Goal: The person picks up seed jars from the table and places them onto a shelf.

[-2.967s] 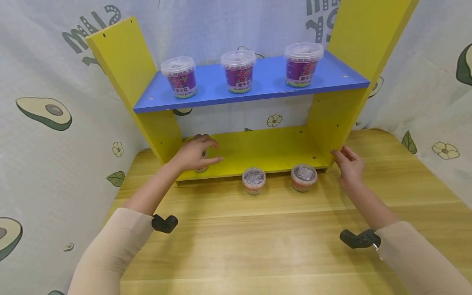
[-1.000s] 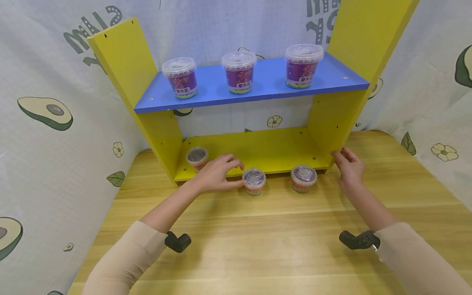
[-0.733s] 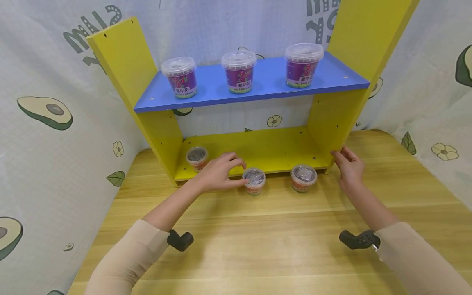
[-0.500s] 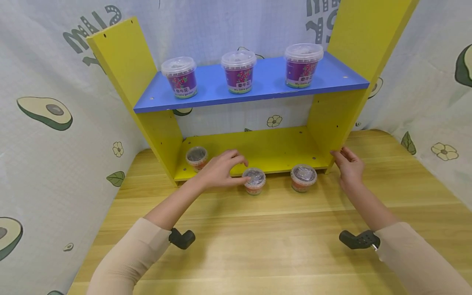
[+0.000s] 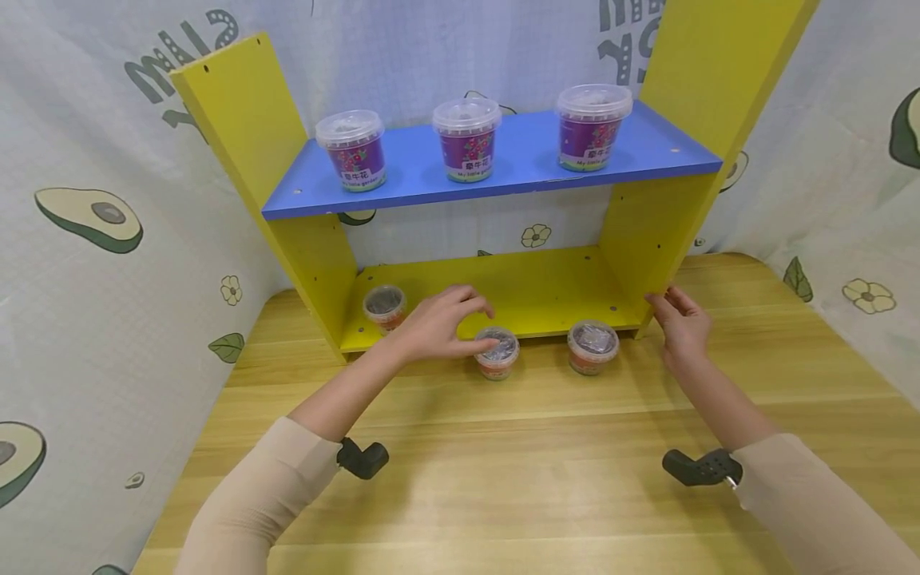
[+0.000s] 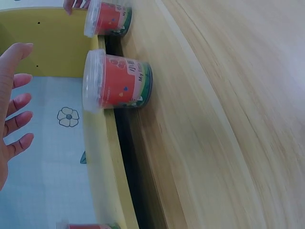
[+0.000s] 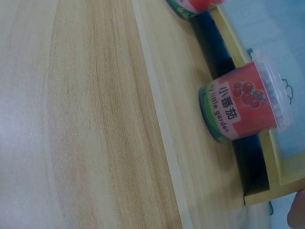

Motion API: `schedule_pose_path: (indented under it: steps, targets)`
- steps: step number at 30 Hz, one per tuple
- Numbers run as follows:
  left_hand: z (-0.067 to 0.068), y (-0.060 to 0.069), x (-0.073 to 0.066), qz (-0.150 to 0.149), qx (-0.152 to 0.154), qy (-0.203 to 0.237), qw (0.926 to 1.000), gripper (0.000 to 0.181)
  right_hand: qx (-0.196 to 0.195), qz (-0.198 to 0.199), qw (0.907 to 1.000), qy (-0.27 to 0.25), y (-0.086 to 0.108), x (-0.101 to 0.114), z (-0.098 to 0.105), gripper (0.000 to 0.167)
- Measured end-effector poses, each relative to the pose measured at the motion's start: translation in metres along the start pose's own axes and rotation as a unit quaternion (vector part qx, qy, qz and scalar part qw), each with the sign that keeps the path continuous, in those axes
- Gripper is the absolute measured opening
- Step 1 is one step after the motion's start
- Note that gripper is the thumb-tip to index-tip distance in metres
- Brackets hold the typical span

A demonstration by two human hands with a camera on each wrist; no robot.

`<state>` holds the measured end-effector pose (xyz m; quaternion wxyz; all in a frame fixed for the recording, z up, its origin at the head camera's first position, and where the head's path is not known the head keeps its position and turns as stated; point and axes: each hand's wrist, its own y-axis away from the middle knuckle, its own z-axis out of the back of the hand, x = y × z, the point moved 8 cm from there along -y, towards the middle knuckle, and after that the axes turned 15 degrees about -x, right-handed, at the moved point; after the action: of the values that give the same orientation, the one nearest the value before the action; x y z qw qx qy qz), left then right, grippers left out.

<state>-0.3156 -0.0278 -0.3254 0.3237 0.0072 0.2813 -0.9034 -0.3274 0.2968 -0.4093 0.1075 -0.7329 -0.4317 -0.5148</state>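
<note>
My left hand (image 5: 438, 323) is over the near side of the middle red-labelled lidded cup (image 5: 496, 367), fingers curved and thumb apart. In the left wrist view the fingertips are clear of that cup (image 6: 121, 83), which stands upright on the table. My right hand (image 5: 683, 323) pinches the front edge of the yellow shelf unit's right side panel (image 5: 650, 239). To its left on the table stands another red-labelled cup (image 5: 589, 359), its tomato picture showing in the right wrist view. A third red-labelled cup (image 5: 384, 303) sits at the left of the yellow bottom board (image 5: 546, 287).
On the blue middle board (image 5: 517, 172) stand three purple-labelled lidded cups: one left (image 5: 355, 160), one central (image 5: 469, 148) and one right (image 5: 591, 136). The wooden table (image 5: 517, 479) extends in front. A patterned cloth (image 5: 108, 319) hangs behind and at the sides.
My left hand has let go of the left red-labelled cup on the bottom board and moved right to the middle one, drifting slightly further right lately. My right hand has stayed put.
</note>
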Motion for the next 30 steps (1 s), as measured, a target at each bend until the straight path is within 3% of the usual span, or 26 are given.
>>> schedule_pose_path:
  steps: [11,17,20,30]
  targets:
    - [-0.003,-0.009,-0.005,0.001,0.005,-0.001,1.0000,0.039,-0.002,-0.008,0.9999,0.008,-0.001,-0.001,0.001,0.041]
    - [-0.002,-0.015,-0.007,-0.001,0.010,0.002,0.9999,0.041,-0.002,-0.009,0.9993,0.035,-0.001,0.000,0.000,0.064]
    - [-0.005,-0.015,-0.006,0.005,0.023,-0.001,0.9997,0.042,0.001,-0.010,0.9990,0.044,-0.001,0.000,0.000,0.070]
    - [-0.022,-0.016,0.001,0.027,0.077,-0.023,0.9964,0.049,0.008,-0.011,0.9994,0.032,-0.001,0.000,0.000,0.068]
